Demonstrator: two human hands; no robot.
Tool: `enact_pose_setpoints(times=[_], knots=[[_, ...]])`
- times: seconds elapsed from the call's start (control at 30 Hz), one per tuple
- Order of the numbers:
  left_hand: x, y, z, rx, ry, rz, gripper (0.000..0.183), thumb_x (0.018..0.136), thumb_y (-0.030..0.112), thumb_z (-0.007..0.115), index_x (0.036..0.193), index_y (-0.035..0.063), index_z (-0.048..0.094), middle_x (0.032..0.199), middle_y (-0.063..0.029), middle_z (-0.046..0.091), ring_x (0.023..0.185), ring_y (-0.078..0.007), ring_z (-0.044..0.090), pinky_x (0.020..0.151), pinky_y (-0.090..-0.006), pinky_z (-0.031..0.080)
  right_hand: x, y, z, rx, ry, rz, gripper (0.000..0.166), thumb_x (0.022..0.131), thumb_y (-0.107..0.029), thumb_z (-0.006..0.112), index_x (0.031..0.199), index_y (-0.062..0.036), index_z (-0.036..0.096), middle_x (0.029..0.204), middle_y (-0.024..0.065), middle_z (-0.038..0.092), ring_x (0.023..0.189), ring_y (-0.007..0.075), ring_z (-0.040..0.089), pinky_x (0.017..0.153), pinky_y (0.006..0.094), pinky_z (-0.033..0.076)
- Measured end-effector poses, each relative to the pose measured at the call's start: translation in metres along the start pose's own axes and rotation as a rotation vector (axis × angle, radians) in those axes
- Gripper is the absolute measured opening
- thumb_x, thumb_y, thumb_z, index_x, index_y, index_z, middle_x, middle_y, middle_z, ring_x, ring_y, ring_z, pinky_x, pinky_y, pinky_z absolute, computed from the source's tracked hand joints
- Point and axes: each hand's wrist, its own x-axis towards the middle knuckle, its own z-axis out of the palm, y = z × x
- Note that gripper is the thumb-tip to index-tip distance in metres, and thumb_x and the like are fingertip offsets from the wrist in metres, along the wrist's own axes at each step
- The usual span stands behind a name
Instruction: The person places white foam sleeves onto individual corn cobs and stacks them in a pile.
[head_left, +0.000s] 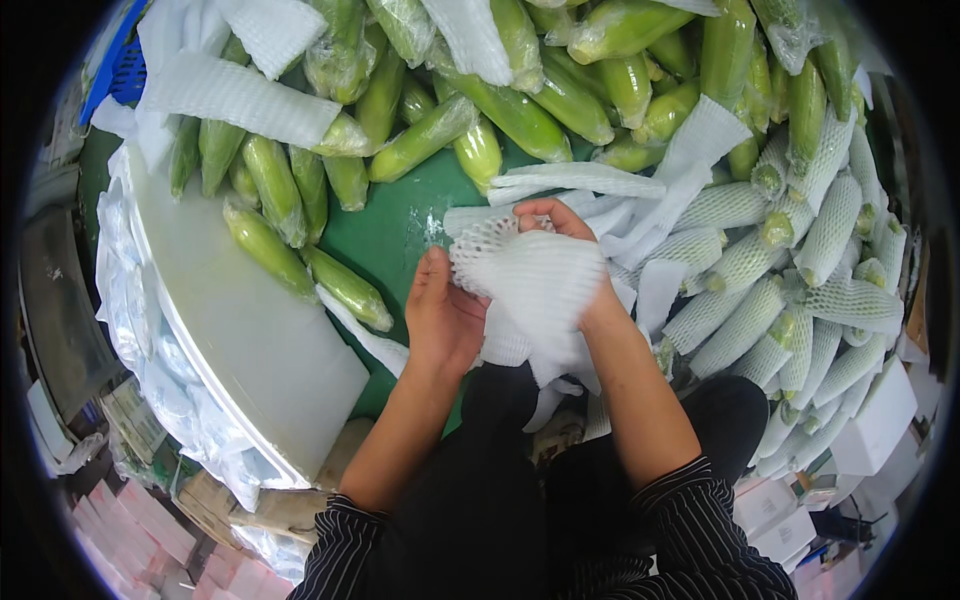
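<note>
A white foam net sleeve (536, 277) is spread between my hands, its mesh mouth stretched wide toward the left. My right hand (574, 232) grips the sleeve, with fingers curled at its upper edge and the palm behind it. At the sleeve's left edge, my left hand (448, 315) is turned palm inward, thumb raised and apart from the fingers. Its fingertips are partly hidden by the foam, so contact is unclear. Beyond my hands lie green vegetables in clear film (510, 112), resembling corn in the husk. Two wrapped ones, including this nearer vegetable (349, 289), lie left of my left hand.
Loose foam sleeves (577, 180) lie on the green work surface (405, 202). Sleeved vegetables (750, 322) are piled at the right. A white foam box (150, 247) and pale board (247, 322) stand left. A blue crate (124, 71) is at the far left corner.
</note>
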Motion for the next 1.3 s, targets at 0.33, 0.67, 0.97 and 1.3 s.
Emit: enact_pose_setpoints(times=[0.33, 0.67, 0.97, 1.3], knots=[[0.093, -0.043, -0.102, 0.503, 0.146, 0.41, 0.026, 0.101, 0.027, 0.058, 0.1, 0.0017, 0.053, 0.093, -0.0076, 0.058, 0.089, -0.018, 0.059, 0.079, -0.0356, 0.05, 0.052, 0.055, -0.009, -0.889, 0.116, -0.298, 0.023, 0.1, -0.029, 0.055, 0.11, -0.009, 0.061, 0.088, 0.0186, 0.067, 0.085, 0.0342, 0.066, 0.076, 0.0389, 0.051], [0.02, 0.005, 0.047, 1.401, -0.561, 1.402, 0.03, 0.075, 0.009, 0.067, 0.105, 0.0093, 0.071, 0.102, -0.0078, 0.069, 0.089, -0.0269, 0.062, 0.079, -0.0371, 0.048, -0.027, -0.007, -0.035, 0.646, -0.471, 0.171, 0.068, 0.098, -0.056, 0.048, 0.145, -0.0077, 0.041, 0.129, 0.015, 0.058, 0.104, 0.0274, 0.065, 0.073, 0.0515, 0.06], [0.143, 0.067, 0.037, 1.821, 0.036, 1.212, 0.036, 0.082, 0.019, 0.071, 0.113, 0.003, 0.065, 0.111, -0.0142, 0.062, 0.108, -0.0344, 0.057, 0.095, -0.0443, 0.045, -0.073, -0.125, -0.068, 0.533, -0.451, -0.687, 0.049, 0.093, -0.012, 0.059, 0.14, -0.0041, 0.047, 0.134, 0.0081, 0.056, 0.114, 0.0185, 0.061, 0.091, 0.0326, 0.053], [0.077, 0.017, 0.048, 1.244, -0.444, 1.145, 0.033, 0.082, 0.006, 0.075, 0.111, 0.0034, 0.06, 0.108, -0.0143, 0.065, 0.096, -0.0285, 0.061, 0.086, -0.0379, 0.049, 0.058, -0.023, -0.087, -1.783, 0.349, -0.639, 0.02, 0.076, -0.01, 0.058, 0.094, -0.0087, 0.067, 0.087, 0.0101, 0.064, 0.095, 0.0297, 0.062, 0.074, 0.0458, 0.049]])
